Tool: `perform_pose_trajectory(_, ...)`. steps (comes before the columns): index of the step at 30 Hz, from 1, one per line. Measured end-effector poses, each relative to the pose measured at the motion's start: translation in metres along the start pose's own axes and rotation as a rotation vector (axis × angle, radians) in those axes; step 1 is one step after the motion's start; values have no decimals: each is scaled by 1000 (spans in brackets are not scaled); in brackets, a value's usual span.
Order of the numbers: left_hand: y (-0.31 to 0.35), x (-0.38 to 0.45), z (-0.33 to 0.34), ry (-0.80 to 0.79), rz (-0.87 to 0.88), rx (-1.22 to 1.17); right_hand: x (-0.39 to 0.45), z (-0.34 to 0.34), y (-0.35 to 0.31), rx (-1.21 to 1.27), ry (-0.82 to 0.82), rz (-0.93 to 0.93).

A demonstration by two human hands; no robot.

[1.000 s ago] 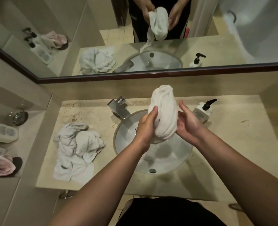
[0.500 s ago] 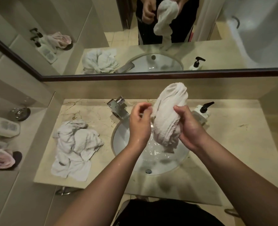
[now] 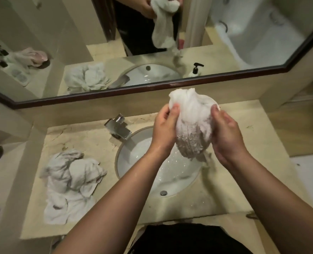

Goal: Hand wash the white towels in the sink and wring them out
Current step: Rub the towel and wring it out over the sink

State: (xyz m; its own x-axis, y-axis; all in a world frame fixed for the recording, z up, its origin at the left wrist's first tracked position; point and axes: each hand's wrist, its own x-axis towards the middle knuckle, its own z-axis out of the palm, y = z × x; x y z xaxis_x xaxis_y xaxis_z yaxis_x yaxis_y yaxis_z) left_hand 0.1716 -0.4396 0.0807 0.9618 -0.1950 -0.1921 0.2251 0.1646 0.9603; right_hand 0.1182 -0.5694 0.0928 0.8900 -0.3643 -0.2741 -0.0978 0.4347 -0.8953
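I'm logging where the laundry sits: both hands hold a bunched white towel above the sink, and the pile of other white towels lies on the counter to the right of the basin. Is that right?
Not quite. The pile of white towels lies on the counter to the left of the basin, not the right, as the head view shows. The rest holds: the left hand and right hand hold the bunched white towel above the sink.

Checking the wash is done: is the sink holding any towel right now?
No, the sink holds only water; both hands grip the towel above it.
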Motion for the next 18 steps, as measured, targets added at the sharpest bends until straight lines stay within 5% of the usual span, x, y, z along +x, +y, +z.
perform_pose_trajectory(4,1,-2,9,-82,-207,-253,-10,-17,-7,146,-34,286)
perform_pose_trajectory(6,-1,-5,13,-215,-221,-200,-19,-25,-5,114,-57,319)
perform_pose_trajectory(9,-2,-13,21,-361,-199,-27,-36,-41,-5,170,76,210)
perform_pose_trajectory(14,-8,-30,42,-535,-276,-111,-76,-59,-14,236,273,-4)
perform_pose_trajectory(18,-14,-49,63,-709,-399,-213,-106,-71,-25,-47,575,-166)
